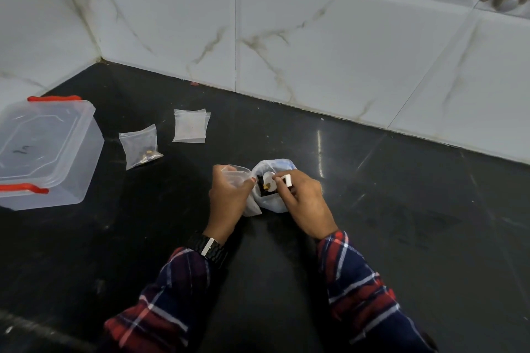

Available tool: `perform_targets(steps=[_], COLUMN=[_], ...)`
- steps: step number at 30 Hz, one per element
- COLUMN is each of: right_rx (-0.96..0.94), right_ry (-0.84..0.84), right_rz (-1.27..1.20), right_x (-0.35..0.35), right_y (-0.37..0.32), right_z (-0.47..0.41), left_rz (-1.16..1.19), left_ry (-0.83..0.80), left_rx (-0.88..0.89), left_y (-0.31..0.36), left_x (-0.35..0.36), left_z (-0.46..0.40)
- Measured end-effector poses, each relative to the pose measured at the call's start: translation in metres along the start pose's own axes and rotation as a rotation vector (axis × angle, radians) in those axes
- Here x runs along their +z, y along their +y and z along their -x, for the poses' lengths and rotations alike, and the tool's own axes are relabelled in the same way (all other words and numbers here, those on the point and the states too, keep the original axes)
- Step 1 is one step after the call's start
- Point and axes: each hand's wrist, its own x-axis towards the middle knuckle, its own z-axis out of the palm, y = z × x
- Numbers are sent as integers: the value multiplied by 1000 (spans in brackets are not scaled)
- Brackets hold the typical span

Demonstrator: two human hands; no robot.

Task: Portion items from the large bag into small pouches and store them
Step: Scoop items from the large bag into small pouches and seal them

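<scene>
Large bag (272,203) half hidden behind right hand (305,203) pinching white scoop (275,179); left hand (228,200) grips pouch (238,176).

I see a black bench (401,209) running to the tiled wall. On it lie a lidded clear box (43,151) at far left, a filled small pouch (140,146), empty pouches (190,126), and the large bag (272,189) at centre.
</scene>
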Motion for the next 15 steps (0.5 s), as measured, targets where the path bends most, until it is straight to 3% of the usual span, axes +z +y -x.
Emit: perform_targets(steps=[15], right_rx=[93], right_ry=[79], right_rz=[-95], right_x=[12], right_y=[5], right_z=[3], left_rz=[95], left_ry=[28], left_rx=[-19], left_y=[0], left_x=[-1], left_z=[1])
